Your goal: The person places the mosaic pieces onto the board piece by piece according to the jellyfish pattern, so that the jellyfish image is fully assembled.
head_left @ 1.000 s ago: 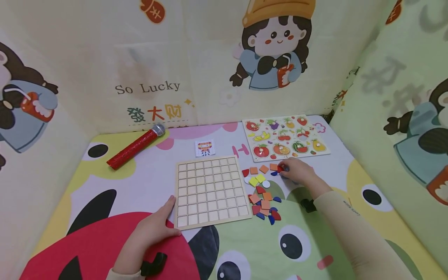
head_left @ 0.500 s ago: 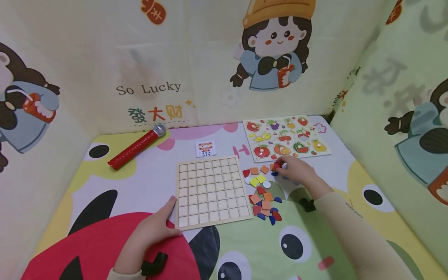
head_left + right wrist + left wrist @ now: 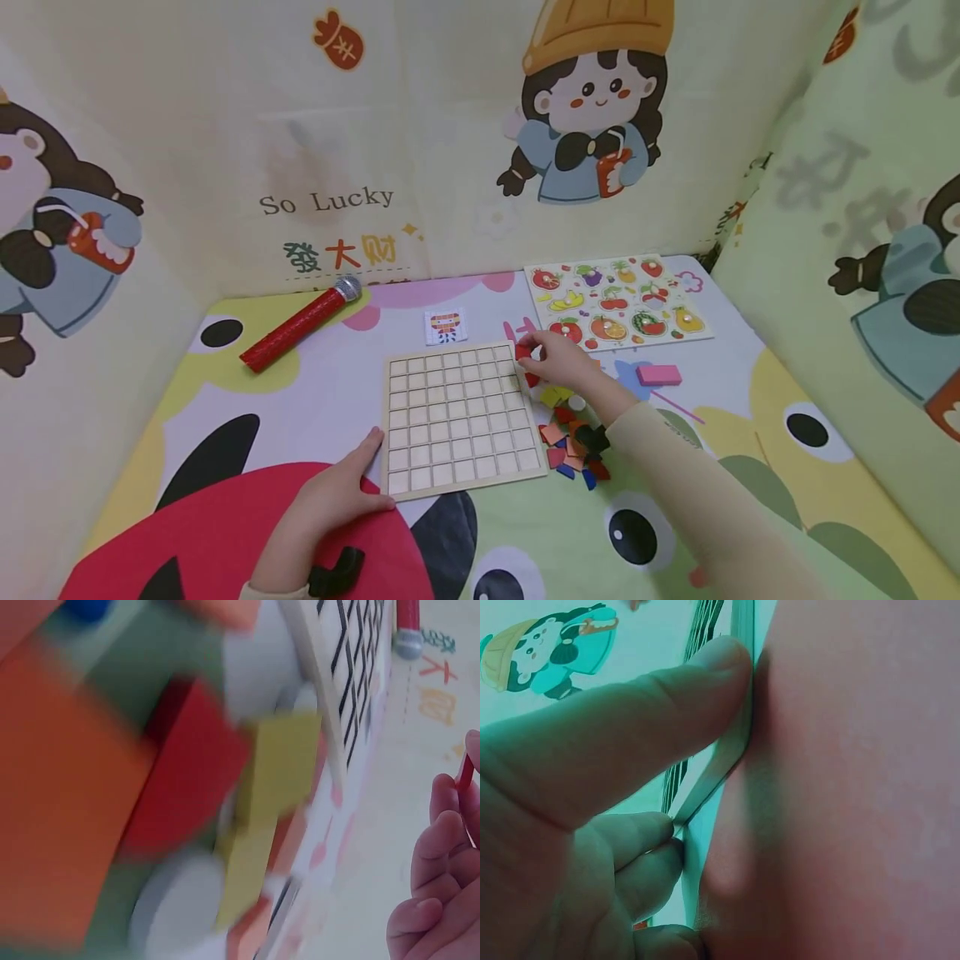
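A wooden grid board (image 3: 459, 421) with bare square cells lies flat on the patterned cloth. My left hand (image 3: 330, 496) rests against its left side, thumb at the near-left corner and a finger along the edge; the left wrist view shows the thumb (image 3: 697, 682) touching the rim. At the board's far-right corner, my right hand (image 3: 566, 367) pinches a small red piece (image 3: 466, 772) between thumb and finger. Beside the board lie loose pieces: yellow squares (image 3: 557, 395), a white disc (image 3: 576, 403), orange squares (image 3: 552, 433) and several red and blue ones. My right forearm hides part of them.
Behind the board is a small picture card (image 3: 446, 326). A fruit puzzle board (image 3: 626, 302) stands at the back right, near a pink block (image 3: 659, 375). At the back left lies a red microphone (image 3: 296, 327). Printed cloth walls (image 3: 450, 125) surround the table.
My right hand has moved left with the red piece, from the far-right pieces to the board's corner. The pink block has come into sight. My left hand stays at the board; the head view shifts slightly.
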Demonstrator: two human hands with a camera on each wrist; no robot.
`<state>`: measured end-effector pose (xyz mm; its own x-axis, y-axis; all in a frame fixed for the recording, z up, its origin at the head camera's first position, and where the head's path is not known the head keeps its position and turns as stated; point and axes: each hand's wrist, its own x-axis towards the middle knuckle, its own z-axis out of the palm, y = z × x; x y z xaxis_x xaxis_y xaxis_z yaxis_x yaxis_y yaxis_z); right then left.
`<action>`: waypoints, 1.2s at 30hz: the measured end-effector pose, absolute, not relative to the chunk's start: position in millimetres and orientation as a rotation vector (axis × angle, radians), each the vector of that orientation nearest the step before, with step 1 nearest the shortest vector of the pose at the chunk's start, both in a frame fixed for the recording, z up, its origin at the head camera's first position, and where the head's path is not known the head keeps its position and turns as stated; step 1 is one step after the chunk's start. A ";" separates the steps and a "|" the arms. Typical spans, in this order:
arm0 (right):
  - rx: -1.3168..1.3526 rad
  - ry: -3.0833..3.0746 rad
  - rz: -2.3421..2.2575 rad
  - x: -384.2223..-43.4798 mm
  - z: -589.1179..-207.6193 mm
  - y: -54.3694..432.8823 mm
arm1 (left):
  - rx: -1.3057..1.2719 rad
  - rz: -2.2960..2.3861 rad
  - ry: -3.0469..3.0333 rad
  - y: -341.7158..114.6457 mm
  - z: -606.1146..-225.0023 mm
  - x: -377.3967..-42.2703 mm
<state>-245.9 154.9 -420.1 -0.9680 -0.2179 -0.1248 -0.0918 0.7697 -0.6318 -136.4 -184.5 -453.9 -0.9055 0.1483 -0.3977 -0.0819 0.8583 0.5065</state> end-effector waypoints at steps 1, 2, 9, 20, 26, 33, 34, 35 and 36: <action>-0.249 2.768 -0.988 -247.4 -420.6 149.7 | 0.051 0.735 2.604 -184.2 -454.0 -136.5; -0.244 2.764 -1.000 -249.0 -421.6 145.1 | 0.051 0.736 2.607 -184.0 -454.0 -136.7; -0.213 2.706 -1.062 -260.2 -428.6 117.6 | 0.048 0.713 2.624 -186.5 -451.6 -134.9; -0.171 2.697 -0.868 -265.8 -438.1 97.8 | 0.041 0.716 2.621 -186.5 -451.3 -135.8; -0.164 2.712 -0.783 -268.6 -443.1 96.2 | 0.058 0.706 2.638 -186.4 -451.2 -136.9; -0.165 2.727 -0.702 -270.1 -448.2 95.0 | 0.067 0.712 2.645 -187.4 -455.1 -137.8; -0.176 2.730 -0.686 -270.2 -448.9 94.3 | 0.061 0.715 2.641 -187.6 -455.4 -137.7; -0.186 2.733 -0.671 -270.3 -449.6 93.8 | 0.056 0.716 2.638 -187.8 -455.7 -137.7; -0.193 2.735 -0.661 -270.3 -449.8 93.2 | 0.055 0.716 2.635 -188.1 -456.1 -137.6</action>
<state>-270.3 93.2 -449.8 -0.9398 -0.2033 -0.2746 -0.0555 0.8839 -0.4644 -137.6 -188.1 -456.1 -0.9160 0.1417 -0.3752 -0.0677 0.8675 0.4928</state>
